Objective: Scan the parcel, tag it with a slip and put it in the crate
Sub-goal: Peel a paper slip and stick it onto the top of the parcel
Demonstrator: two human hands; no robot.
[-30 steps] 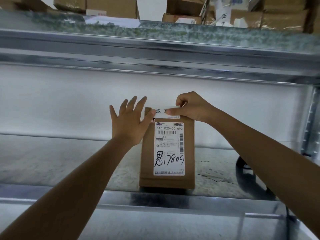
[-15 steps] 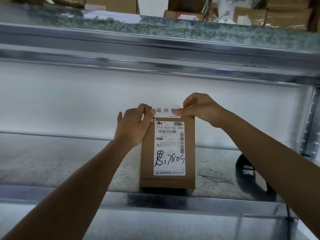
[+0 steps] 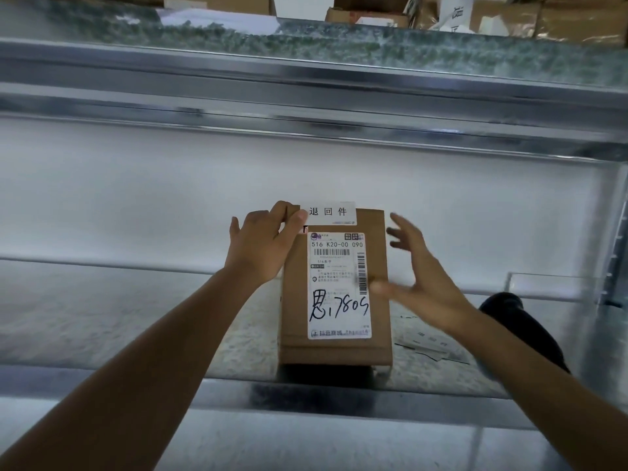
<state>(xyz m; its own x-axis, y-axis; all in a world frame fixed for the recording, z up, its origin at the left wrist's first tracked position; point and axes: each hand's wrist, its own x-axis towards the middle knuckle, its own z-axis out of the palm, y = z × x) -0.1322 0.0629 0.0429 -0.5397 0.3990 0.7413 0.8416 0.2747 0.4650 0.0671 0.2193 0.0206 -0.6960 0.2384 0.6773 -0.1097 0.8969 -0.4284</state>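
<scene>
A brown cardboard parcel (image 3: 295, 321) lies flat on the metal shelf (image 3: 136, 321), with a white shipping label (image 3: 339, 283) bearing handwritten marks. A small white slip (image 3: 331, 212) with printed characters sits at the parcel's far edge. My left hand (image 3: 261, 243) grips the parcel's far left corner, thumb against the slip's left end. My right hand (image 3: 418, 277) hovers open and blurred at the parcel's right side, thumb over the label's edge, holding nothing. No crate is in view.
A black scanner-like object (image 3: 520, 321) lies on the shelf at the right, with several loose white slips (image 3: 431, 345) beside it. An upper shelf beam (image 3: 306, 96) runs overhead, with cardboard boxes (image 3: 577, 18) stacked on it. A metal upright (image 3: 618, 239) stands at the right.
My right hand let go of the slip and drew back to the right, opening. The slip now stays on the parcel's far edge. My left hand keeps its hold on the corner.
</scene>
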